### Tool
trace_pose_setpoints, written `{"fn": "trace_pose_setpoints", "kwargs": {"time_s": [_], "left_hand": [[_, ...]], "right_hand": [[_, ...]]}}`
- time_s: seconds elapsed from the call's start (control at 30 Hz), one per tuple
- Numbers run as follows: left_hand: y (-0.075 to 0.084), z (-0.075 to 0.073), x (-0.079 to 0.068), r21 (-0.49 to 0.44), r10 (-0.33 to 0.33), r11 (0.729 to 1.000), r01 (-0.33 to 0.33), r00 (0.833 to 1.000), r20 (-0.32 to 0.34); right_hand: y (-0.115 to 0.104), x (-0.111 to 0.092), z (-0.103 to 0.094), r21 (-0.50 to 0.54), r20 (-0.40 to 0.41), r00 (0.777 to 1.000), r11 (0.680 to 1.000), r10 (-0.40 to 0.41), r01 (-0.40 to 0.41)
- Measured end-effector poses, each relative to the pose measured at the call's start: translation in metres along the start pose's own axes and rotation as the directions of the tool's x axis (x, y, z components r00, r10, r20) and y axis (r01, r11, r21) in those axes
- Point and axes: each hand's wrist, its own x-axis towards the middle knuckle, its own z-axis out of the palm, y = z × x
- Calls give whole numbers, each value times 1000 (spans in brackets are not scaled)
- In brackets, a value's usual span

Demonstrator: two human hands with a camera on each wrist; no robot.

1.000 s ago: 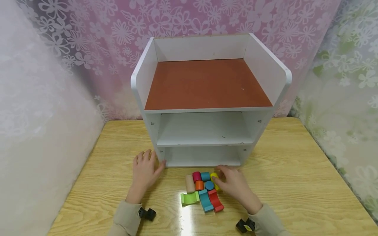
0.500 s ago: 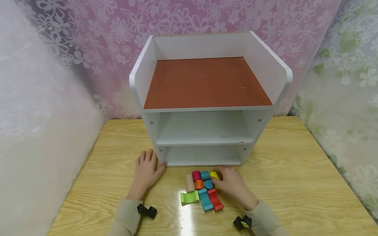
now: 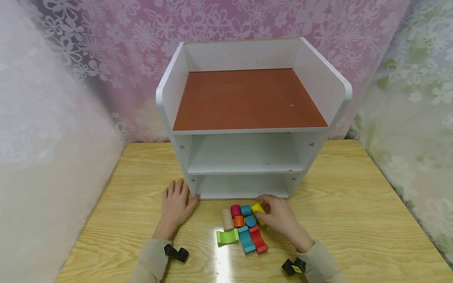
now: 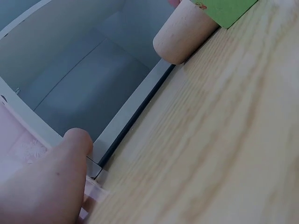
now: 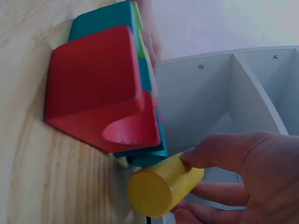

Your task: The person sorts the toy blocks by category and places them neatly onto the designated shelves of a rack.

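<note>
A yellow cylinder block is pinched between the thumb and fingers of my right hand; in the right wrist view the cylinder is tilted, its round end towards the camera. My left hand lies with fingers extended beside the front left foot of the white shelf unit, its thumb at that corner. Left of the yellow cylinder sit blue cylinders, a crimson cylinder, an orange cylinder and a beige cylinder. Nearer lie green, blue and red curved blocks.
The shelf unit has a brown top with raised white sides and two compartments below. It stands on a wood-grain table. Patterned curtains hang behind and at the sides. Small black cameras sit at both wrists.
The yellow cylinder has come up and tilted slightly in my right hand, which has shifted a little away from the other blocks. My left hand stays almost where it was.
</note>
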Motion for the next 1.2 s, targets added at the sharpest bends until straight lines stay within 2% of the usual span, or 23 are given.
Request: {"fn": "trace_pose_setpoints", "kwargs": {"time_s": [0.3,0.77,0.87,1.03,1.2], "left_hand": [[0,1,-1,-2,-1,1000,1,1000,-8],[0,1,-1,3,-3,1000,3,1000,-2],[0,2,-1,4,-1,1000,1,1000,-7],[0,2,0,0,-1,1000,1,1000,-13],[-1,2,-2,-3,-4,1000,4,1000,-11]], "right_hand": [[-8,-3,-11,50,-59,998,998,-35,38],[-14,-6,-21,73,-92,988,989,-120,127],[-17,-7,-25,75,-124,977,981,-171,181],[-26,-9,-33,55,-192,946,960,-260,275],[-38,-11,-43,74,-222,928,944,-300,322]]}}
